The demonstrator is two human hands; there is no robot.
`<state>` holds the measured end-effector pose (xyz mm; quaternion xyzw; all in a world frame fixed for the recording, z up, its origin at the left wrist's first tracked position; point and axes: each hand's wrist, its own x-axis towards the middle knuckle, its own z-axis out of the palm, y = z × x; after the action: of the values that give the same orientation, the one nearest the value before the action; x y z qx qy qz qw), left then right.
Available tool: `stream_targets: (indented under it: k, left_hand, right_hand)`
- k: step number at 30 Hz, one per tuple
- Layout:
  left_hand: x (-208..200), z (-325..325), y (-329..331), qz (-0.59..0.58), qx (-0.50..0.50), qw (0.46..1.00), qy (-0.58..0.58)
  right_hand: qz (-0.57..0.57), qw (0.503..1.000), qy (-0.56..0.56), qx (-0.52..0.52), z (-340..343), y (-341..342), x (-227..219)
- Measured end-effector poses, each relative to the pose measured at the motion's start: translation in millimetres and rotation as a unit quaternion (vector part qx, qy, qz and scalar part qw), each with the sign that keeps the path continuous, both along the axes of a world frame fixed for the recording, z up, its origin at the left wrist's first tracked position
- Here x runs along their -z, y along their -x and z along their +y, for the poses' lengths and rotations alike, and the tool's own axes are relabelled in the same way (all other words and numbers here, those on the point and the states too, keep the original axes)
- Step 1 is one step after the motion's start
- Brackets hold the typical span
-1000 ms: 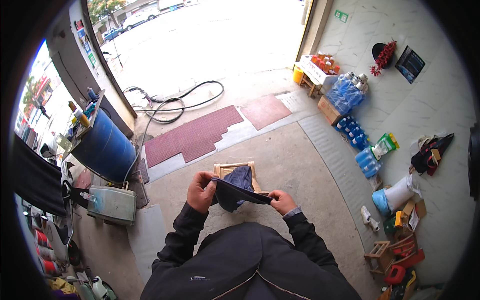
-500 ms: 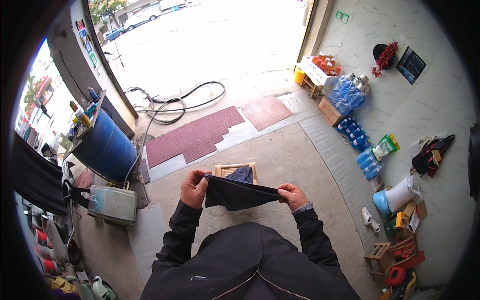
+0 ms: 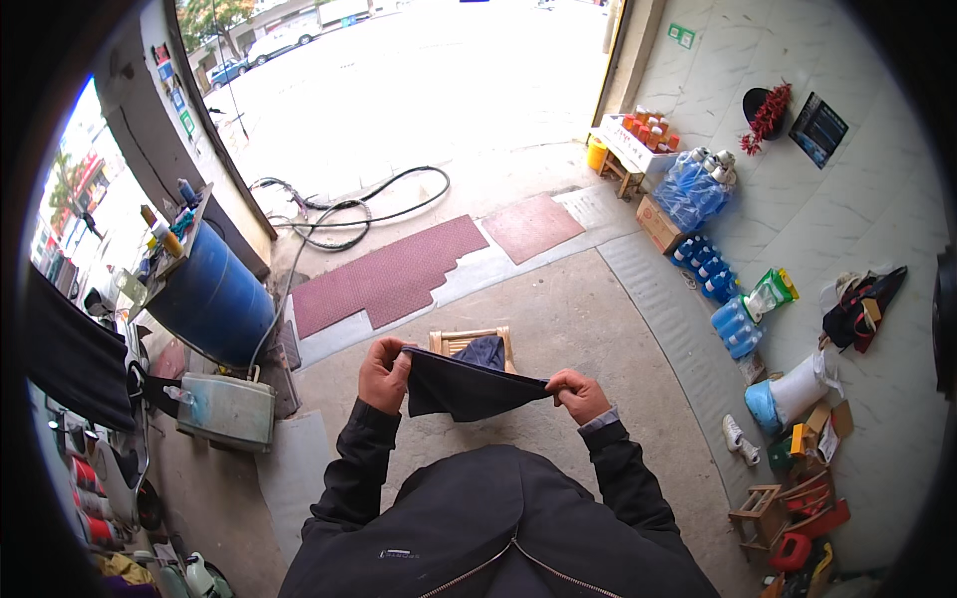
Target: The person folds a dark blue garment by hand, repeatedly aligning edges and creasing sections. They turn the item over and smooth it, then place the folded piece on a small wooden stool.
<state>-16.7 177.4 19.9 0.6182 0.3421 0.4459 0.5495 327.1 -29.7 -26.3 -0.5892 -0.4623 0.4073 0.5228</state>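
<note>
A black cloth [image 3: 469, 387] hangs between my two hands, its upper edge slanting down to the right and its lower part tapering. My left hand [image 3: 383, 377] pinches the upper left corner, thumb on the near side. At the right end, my right hand [image 3: 579, 395] grips the other corner in closed fingers. Behind the cloth stands a small bamboo stool [image 3: 501, 335], partly hidden by it. On the stool's seat lies a crumpled dark blue cloth [image 3: 482, 351].
Red mats [image 3: 399, 274] and a black hose [image 3: 399, 184] lie on the floor ahead. A blue barrel [image 3: 217, 294] and a grey bin [image 3: 227, 414] stand left. Along the right wall are blue bottles [image 3: 708, 269], white shoes [image 3: 740, 439] and a wooden stool [image 3: 760, 518].
My right hand has moved slightly left, drawing the cloth's right end with it, and its fingers have curled more. The left hand has barely shifted.
</note>
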Motion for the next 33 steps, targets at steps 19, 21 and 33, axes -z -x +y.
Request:
stream_targets:
  k: [19, 21, 33]
  left_hand:
    - [-2.5, -2.6, -0.3, -0.022, 0.041, 0.998, 0.035]
    - [-0.6, -2.4, 0.4, -0.027, 0.040, 0.998, 0.051]
    - [-0.4, -17.7, -16.2, 0.012, 0.120, 0.988, 0.093]
  right_hand:
    - [-0.029, 0.991, -0.043, 0.124, 2.7, 9.7, 1.0]
    - [-0.035, 0.987, -0.034, 0.153, 2.9, 7.0, 5.6]
    - [-0.384, 0.915, -0.025, 0.123, 3.4, 4.3, 6.5]
